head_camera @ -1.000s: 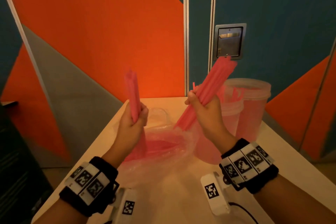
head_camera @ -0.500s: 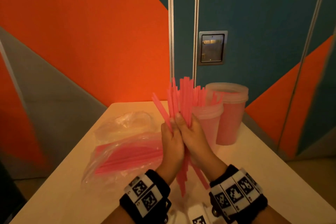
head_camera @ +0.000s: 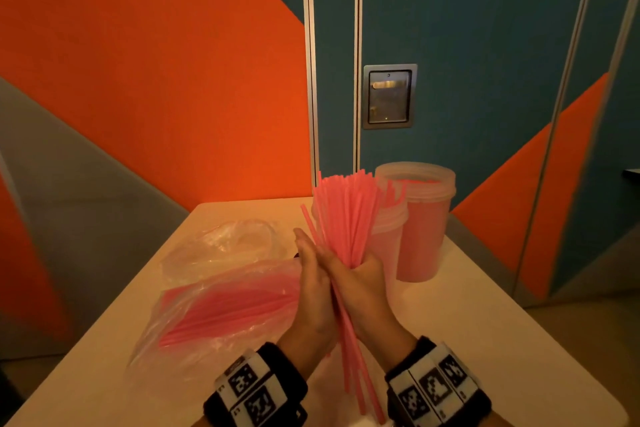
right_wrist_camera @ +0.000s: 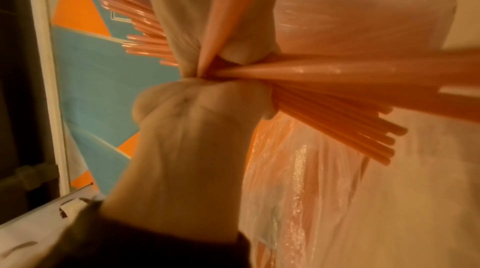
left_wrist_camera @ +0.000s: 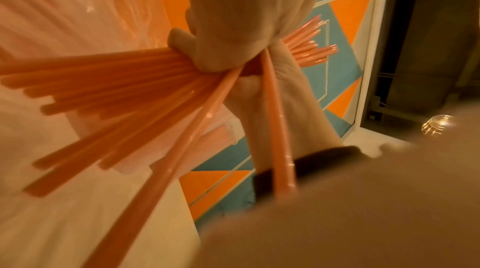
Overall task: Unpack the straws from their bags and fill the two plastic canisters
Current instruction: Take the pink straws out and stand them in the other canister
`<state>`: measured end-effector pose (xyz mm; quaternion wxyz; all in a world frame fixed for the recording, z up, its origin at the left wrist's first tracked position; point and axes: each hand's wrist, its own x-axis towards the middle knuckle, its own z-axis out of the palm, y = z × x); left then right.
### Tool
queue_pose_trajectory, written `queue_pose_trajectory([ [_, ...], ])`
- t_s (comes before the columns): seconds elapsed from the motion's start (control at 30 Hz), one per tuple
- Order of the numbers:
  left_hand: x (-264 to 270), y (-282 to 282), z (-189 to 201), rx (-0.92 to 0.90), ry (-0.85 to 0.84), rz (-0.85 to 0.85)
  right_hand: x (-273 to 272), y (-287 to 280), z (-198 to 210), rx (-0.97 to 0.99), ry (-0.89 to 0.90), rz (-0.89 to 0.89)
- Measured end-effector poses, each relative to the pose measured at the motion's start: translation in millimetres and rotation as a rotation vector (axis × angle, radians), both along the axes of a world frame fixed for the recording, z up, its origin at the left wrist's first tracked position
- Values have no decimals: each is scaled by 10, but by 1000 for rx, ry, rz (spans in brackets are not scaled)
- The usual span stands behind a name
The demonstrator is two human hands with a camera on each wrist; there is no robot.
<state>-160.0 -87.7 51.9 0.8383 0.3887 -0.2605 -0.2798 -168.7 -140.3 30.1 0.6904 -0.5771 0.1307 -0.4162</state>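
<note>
One bundle of pink straws (head_camera: 346, 218) stands upright between both hands, fanning out at the top and trailing down past the wrists. My right hand (head_camera: 363, 281) curls round its middle. My left hand (head_camera: 311, 281) presses against the bundle's left side with straight fingers. Behind the bundle stand two translucent plastic canisters: the near one (head_camera: 389, 239) partly hidden, the far one (head_camera: 424, 229) holding pink straws. A clear bag (head_camera: 225, 308) with more straws lies on the table to the left. The wrist views show the straws (left_wrist_camera: 116, 79) splaying out below the hands.
An empty crumpled clear bag (head_camera: 221, 246) lies behind the filled one. The cream table (head_camera: 485, 340) ends at an orange and teal wall with a metal plate (head_camera: 388, 97). Bare tabletop lies to the right of the hands.
Each hand held its own handful a second ago. They have come together into one bundle in front of the canisters, and my left fingers have straightened against it.
</note>
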Motion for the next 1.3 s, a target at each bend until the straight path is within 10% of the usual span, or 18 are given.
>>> queue_pose_trajectory([
  [0.37,245,74,-19,253,-526,29,-96,-140,184,-149,-16,25],
  [0.8,230,-51,161,294,-546,414,-77,-101,57,-307,188,43],
  [1.1,376,-74,31,253,-538,441,-193,-237,-10,-384,520,529],
  [1.3,413,-157,24,251,-509,544,-178,-256,36,-467,510,410],
])
